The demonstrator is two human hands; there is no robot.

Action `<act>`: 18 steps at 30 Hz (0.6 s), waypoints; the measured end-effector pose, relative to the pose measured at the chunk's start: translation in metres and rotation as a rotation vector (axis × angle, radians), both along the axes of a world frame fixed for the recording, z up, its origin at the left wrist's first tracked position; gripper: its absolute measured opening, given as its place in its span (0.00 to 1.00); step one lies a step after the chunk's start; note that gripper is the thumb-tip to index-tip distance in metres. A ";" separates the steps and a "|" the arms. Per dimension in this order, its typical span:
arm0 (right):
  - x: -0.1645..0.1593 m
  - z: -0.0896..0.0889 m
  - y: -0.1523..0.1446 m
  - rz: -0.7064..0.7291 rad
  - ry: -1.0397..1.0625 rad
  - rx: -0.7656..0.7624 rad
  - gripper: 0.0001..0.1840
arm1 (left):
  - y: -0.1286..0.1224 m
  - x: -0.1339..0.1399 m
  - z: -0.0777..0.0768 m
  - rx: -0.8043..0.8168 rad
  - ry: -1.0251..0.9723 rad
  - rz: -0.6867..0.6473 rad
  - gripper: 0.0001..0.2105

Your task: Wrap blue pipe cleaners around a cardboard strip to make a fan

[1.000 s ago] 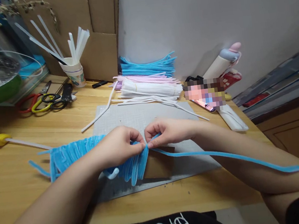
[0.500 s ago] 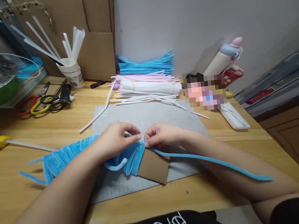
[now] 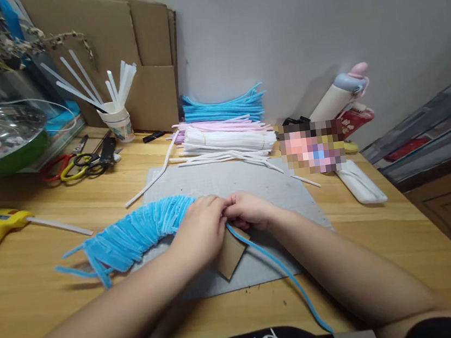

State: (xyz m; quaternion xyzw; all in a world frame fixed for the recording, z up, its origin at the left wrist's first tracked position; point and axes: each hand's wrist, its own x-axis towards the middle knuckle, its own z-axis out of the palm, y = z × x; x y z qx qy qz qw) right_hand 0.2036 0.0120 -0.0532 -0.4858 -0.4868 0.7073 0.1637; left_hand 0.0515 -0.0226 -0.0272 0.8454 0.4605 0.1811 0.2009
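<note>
A curved cardboard strip is wrapped in blue pipe cleaners, with its right end still brown and bare. My left hand is closed over the wrapped part near that bare end. Fingertips of my right hand meet those of the left at the strip's upper edge, pinched on a blue pipe cleaner whose loose tail hangs down toward my lap. The exact grip under the fingers is hidden. Loose blue ends stick out at the wrapped strip's left end.
Beneath the work lies a grey board. Behind it sit bundles of white, pink and blue pipe cleaners. Leftward are a yellow glue gun, scissors and a cup of glue sticks. A bottle and tissue pack are right.
My left hand has moved right, wrapping down over the strip's front. The pipe cleaner's tail swung from pointing right to hanging down toward me. The strip's left end shows more fully.
</note>
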 end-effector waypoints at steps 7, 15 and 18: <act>0.016 0.005 0.008 0.065 -0.077 0.019 0.05 | 0.005 -0.001 -0.019 0.024 0.032 0.043 0.09; 0.032 0.001 0.014 -0.003 -0.115 0.142 0.08 | 0.009 0.003 -0.021 0.038 0.113 0.072 0.10; 0.031 0.001 0.012 -0.006 -0.112 0.148 0.06 | 0.012 0.008 -0.013 0.038 0.216 0.076 0.09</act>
